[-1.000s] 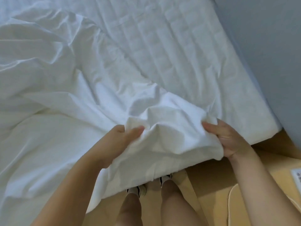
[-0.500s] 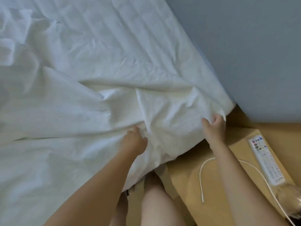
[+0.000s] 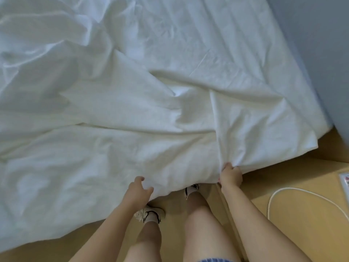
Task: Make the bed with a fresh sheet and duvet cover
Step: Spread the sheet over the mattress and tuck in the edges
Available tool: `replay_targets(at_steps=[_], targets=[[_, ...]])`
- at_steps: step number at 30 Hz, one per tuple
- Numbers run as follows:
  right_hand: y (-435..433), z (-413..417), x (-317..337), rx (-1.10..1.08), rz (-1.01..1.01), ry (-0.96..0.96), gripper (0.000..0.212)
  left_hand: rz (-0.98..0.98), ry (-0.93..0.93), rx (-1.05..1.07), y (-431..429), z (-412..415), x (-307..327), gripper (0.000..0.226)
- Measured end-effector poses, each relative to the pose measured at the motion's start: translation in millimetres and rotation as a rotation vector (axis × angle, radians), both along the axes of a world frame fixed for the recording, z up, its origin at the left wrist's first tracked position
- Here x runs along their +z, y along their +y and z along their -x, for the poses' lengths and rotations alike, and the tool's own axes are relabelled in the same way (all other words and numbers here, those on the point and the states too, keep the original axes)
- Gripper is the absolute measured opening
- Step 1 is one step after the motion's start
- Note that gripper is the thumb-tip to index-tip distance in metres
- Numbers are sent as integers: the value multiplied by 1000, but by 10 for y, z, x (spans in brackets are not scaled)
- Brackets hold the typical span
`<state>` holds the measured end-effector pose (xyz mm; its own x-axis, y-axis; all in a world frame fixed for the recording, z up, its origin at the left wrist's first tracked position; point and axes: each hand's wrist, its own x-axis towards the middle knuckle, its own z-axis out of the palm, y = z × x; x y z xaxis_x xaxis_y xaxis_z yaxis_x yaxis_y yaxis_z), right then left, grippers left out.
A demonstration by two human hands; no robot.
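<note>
A white sheet [image 3: 132, 110] lies rumpled over the bed, and its near edge hangs over the mattress side toward the floor. My left hand [image 3: 138, 190] pinches the hanging hem between thumb and curled fingers, just above my left shoe. My right hand [image 3: 230, 176] grips a bunched fold of the sheet near the bed's right corner [image 3: 309, 146], where the cloth drapes loosely. The mattress itself is hidden under the sheet.
A blue-grey wall [image 3: 321, 53] runs along the bed's right side. Below it is a wooden floor [image 3: 292, 224] with a white cable [image 3: 279, 191] and a flat printed object [image 3: 345, 181] at the right edge. My legs and shoes [image 3: 151, 214] stand against the bed.
The sheet has been drawn over the mattress corner and down its side. Both hands have dropped to the hanging edge, and my right hand has shifted left, away from the corner.
</note>
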<state>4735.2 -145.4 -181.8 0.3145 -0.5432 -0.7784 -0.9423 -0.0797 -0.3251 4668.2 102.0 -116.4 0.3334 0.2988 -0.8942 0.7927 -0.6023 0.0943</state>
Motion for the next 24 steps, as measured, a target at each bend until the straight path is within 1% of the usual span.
replay_targets(at_steps=[2, 4, 6, 7, 8, 10, 12, 13, 15, 18, 22, 24], targets=[[248, 129, 168, 274, -23, -53, 24, 16, -45, 94, 196, 192, 28, 54], [770, 355, 401, 560, -199, 11, 26, 28, -76, 158, 427, 427, 63, 52], [1427, 661, 507, 726, -421, 74, 26, 40, -95, 206, 683, 714, 140, 51], [1750, 794, 507, 800, -477, 70, 25, 49, -104, 233, 829, 871, 188, 51], [2072, 906, 520, 879, -487, 44, 24, 49, -117, 255, 998, 1037, 233, 52], [2621, 1114, 501, 1032, -417, -22, 23, 39, -141, 291, 1394, 1387, 305, 53], [3113, 1326, 454, 1088, -390, -47, 18, 29, -183, 337, 1844, 1733, 353, 53], [3326, 1435, 418, 1122, -375, -38, 28, 15, -195, 359, 2066, 1913, 371, 53], [3721, 1678, 372, 1202, -271, -23, 49, -26, -209, 400, 2511, 2264, 399, 54], [4167, 1986, 373, 1294, -166, -55, 62, -88, -220, 467, 3116, 2660, 354, 59], [4604, 2339, 406, 1320, -220, -69, 70, -82, -281, 615, 3641, 2747, 166, 65], [4818, 2488, 395, 1341, -228, -82, 74, -76, -315, 724, 3847, 2657, 39, 77]])
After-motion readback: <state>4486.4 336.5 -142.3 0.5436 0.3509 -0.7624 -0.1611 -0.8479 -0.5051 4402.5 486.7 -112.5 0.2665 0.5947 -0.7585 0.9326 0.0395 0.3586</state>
